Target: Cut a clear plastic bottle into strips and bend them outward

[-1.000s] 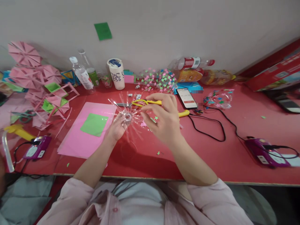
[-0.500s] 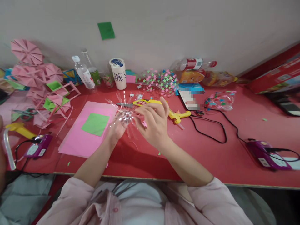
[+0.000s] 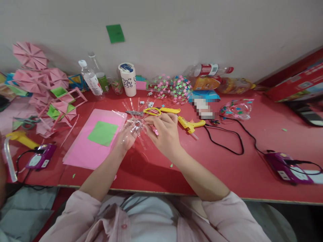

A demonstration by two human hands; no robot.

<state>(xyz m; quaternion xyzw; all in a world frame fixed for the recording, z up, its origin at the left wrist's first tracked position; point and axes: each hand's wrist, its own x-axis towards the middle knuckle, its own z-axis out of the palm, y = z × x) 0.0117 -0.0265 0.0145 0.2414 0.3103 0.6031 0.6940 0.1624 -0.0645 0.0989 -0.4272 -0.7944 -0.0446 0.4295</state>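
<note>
A clear plastic bottle top (image 3: 138, 124), cut into strips that fan out around its neck, is held above the red table. My left hand (image 3: 128, 136) is closed around its left side. From the right, my right hand (image 3: 164, 132) pinches at one of the strips with thumb and forefinger. Just behind the hands lie yellow-handled scissors (image 3: 152, 111) and a yellow utility knife (image 3: 170, 110). A yellow glue gun (image 3: 191, 124) rests to the right of my right hand. Left of my left hand, a green paper square (image 3: 102, 133) lies on pink sheets (image 3: 83, 151).
Pink paper shapes (image 3: 41, 77) are piled at the left. A water bottle (image 3: 91, 79), a white cup (image 3: 127, 80), star-dotted clear plastic (image 3: 180, 89) and lying bottles (image 3: 212, 69) line the wall. Purple power strips (image 3: 287, 168) with cords (image 3: 243, 134) sit at both sides.
The raised fingers of my right hand have curled down toward the strips. My left hand still holds the bottle top in nearly the same place.
</note>
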